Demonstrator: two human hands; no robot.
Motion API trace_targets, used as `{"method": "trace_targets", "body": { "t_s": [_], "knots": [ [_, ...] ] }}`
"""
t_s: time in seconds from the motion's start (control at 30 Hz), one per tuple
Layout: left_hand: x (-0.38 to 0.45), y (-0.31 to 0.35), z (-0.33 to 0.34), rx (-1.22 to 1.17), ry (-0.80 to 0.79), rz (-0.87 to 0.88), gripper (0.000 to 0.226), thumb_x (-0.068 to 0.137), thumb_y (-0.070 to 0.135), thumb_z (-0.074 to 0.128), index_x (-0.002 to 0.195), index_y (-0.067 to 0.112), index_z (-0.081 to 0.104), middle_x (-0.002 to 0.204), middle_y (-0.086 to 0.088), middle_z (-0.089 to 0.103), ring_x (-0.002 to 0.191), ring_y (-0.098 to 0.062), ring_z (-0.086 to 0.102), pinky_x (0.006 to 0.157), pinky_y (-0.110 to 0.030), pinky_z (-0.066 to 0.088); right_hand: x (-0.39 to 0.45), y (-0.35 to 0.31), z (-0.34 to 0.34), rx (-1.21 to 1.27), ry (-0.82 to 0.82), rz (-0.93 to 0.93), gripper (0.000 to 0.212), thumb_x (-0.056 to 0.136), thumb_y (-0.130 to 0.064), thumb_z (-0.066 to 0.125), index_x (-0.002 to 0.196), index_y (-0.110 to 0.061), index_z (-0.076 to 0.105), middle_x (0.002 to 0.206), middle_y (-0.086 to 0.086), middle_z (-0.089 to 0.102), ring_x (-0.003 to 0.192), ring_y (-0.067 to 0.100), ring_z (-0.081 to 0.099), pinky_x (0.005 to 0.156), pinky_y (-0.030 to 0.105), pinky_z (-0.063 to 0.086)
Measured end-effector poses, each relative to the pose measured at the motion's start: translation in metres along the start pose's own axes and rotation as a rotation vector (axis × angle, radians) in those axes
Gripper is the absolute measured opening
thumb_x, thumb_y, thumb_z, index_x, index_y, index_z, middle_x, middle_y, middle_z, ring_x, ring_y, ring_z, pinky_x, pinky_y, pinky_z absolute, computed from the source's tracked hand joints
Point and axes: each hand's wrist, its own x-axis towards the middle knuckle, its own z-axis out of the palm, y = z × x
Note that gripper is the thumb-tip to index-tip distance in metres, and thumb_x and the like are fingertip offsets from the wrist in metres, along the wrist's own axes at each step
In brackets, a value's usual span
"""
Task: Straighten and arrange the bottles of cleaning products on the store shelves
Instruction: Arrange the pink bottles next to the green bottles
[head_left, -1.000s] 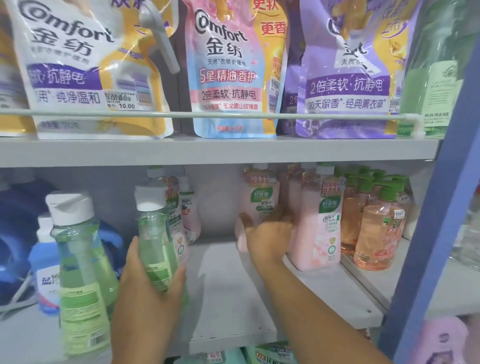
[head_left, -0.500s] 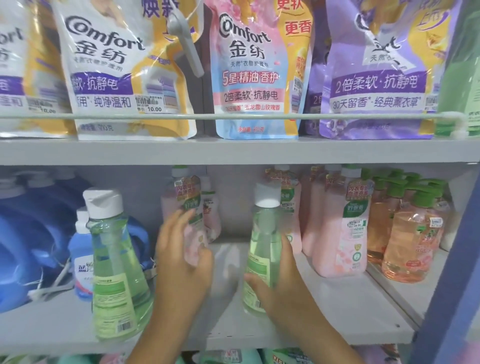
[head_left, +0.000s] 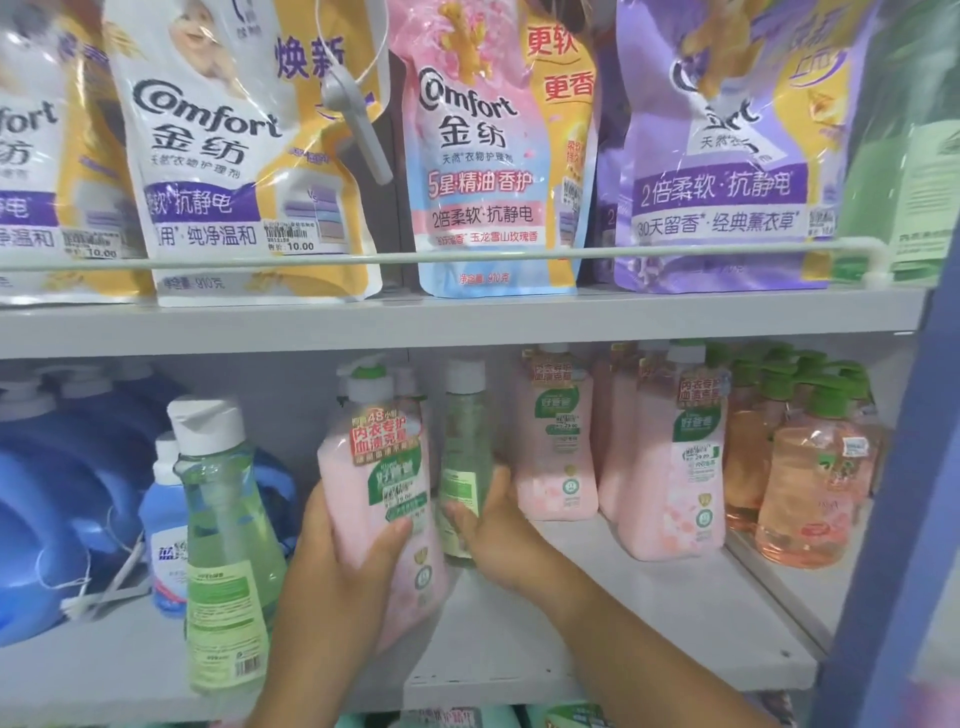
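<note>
Left hand (head_left: 343, 566) now grips a pink bottle (head_left: 387, 499), lifted forward off the lower shelf (head_left: 597, 639); half a second ago it only reached for it. Right hand (head_left: 493, 525) still wraps the slim green bottle (head_left: 465, 457), now pushed farther back, standing just right of the pink one. Likely swapping rows; pink bottle not yet placed.

Lower shelf (head_left: 597, 639): bare strip front-centre to front-right edge. Pink bottles (head_left: 670, 467) and orange pump bottles (head_left: 810, 483) block back-right; blue jugs (head_left: 57, 519) and a green bottle (head_left: 223, 545) crowd the left edge.
</note>
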Motion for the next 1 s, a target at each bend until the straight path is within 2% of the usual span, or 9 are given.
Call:
{"method": "trace_targets", "body": {
  "t_s": [0.1, 0.2, 0.3, 0.4, 0.47, 0.57, 0.67, 0.77, 1.0],
  "knots": [
    [-0.011, -0.003, -0.001, -0.092, -0.101, 0.021, 0.042, 0.089, 0.025, 0.074, 0.120, 0.045, 0.053, 0.103, 0.033, 0.069, 0.090, 0.013, 0.065, 0.073, -0.019, 0.044, 0.010, 0.007, -0.007, 0.182, -0.264, 0.063, 0.048, 0.100, -0.041, 0.059, 0.143, -0.044, 0.039, 0.137, -0.008, 0.062, 0.124, 0.017, 0.061, 0.108, 0.044, 0.050],
    [-0.007, -0.003, 0.013, -0.130, -0.225, 0.017, 0.041, 0.093, 0.017, 0.070, 0.119, 0.044, 0.052, 0.103, 0.034, 0.069, 0.090, 0.013, 0.067, 0.070, -0.015, 0.049, -0.008, 0.005, -0.028, 0.232, -0.184, 0.084, 0.039, 0.094, -0.040, 0.060, 0.132, -0.031, 0.065, 0.117, -0.008, 0.073, 0.104, 0.012, 0.068, 0.097, 0.034, 0.052],
    [0.001, -0.003, 0.041, -0.116, -0.296, 0.017, 0.038, 0.094, 0.019, 0.071, 0.118, 0.040, 0.049, 0.107, 0.021, 0.073, 0.091, 0.007, 0.070, 0.068, -0.015, 0.053, -0.042, 0.009, -0.064, 0.434, 0.212, 0.010, 0.016, 0.099, -0.011, 0.058, 0.100, -0.014, 0.074, 0.092, 0.003, 0.074, 0.081, 0.022, 0.069, 0.070, 0.027, 0.054],
    [0.007, 0.004, 0.074, -0.121, -0.359, 0.015, 0.036, 0.096, 0.025, 0.068, 0.119, 0.036, 0.044, 0.118, 0.014, 0.068, 0.098, -0.002, 0.069, 0.075, -0.021, 0.054, -0.084, 0.023, -0.112, 0.181, 0.786, -0.255, 0.017, 0.096, -0.010, 0.065, 0.101, -0.026, 0.068, 0.105, -0.009, 0.067, 0.097, 0.010, 0.063, 0.079, 0.019, 0.049],
    [0.013, 0.011, 0.096, -0.100, -0.418, 0.029, 0.034, 0.099, 0.028, 0.063, 0.122, 0.037, 0.040, 0.121, 0.012, 0.066, 0.101, -0.003, 0.067, 0.075, -0.016, 0.052, -0.087, 0.040, -0.138, -0.006, 0.943, -0.219, 0.032, 0.090, -0.016, 0.074, 0.119, -0.025, 0.062, 0.118, -0.007, 0.057, 0.111, 0.014, 0.054, 0.088, 0.026, 0.047],
    [0.019, 0.016, 0.122, -0.064, -0.449, 0.067, 0.022, 0.102, 0.036, 0.057, 0.116, 0.043, 0.043, 0.124, 0.007, 0.057, 0.106, -0.004, 0.062, 0.081, -0.015, 0.049, -0.069, 0.060, -0.167, -0.035, 0.751, -0.040, 0.082, 0.077, -0.031, 0.086, 0.146, -0.021, 0.043, 0.126, -0.002, 0.057, 0.117, 0.021, 0.054, 0.098, 0.034, 0.047],
    [0.024, 0.016, 0.138, -0.041, -0.437, 0.082, 0.017, 0.101, 0.040, 0.057, 0.114, 0.034, 0.048, 0.121, 0.004, 0.048, 0.105, 0.002, 0.055, 0.094, -0.034, 0.044, -0.056, 0.075, -0.167, 0.061, 0.536, 0.060, 0.078, 0.072, -0.028, 0.090, 0.135, -0.028, 0.044, 0.122, -0.006, 0.064, 0.107, 0.014, 0.062, 0.086, 0.027, 0.048],
    [0.027, 0.016, 0.149, -0.111, -0.441, 0.018, 0.027, 0.101, 0.040, 0.058, 0.125, 0.034, 0.049, 0.127, 0.002, 0.055, 0.109, -0.007, 0.062, 0.091, -0.031, 0.050, -0.047, 0.086, -0.156, -0.033, 0.646, 0.065, 0.082, 0.055, -0.047, 0.091, 0.125, -0.034, 0.048, 0.115, -0.010, 0.065, 0.102, 0.015, 0.067, 0.084, 0.038, 0.056],
    [0.027, 0.024, 0.163, -0.213, -0.422, -0.045, 0.031, 0.104, 0.026, 0.058, 0.133, 0.022, 0.048, 0.106, 0.011, 0.069, 0.077, 0.005, 0.069, 0.052, -0.006, 0.047, -0.044, 0.085, -0.151, -0.140, 0.671, 0.026, 0.086, 0.068, -0.046, 0.091, 0.136, -0.026, 0.044, 0.123, -0.005, 0.054, 0.108, 0.021, 0.060, 0.081, 0.037, 0.051]
  ]
}}
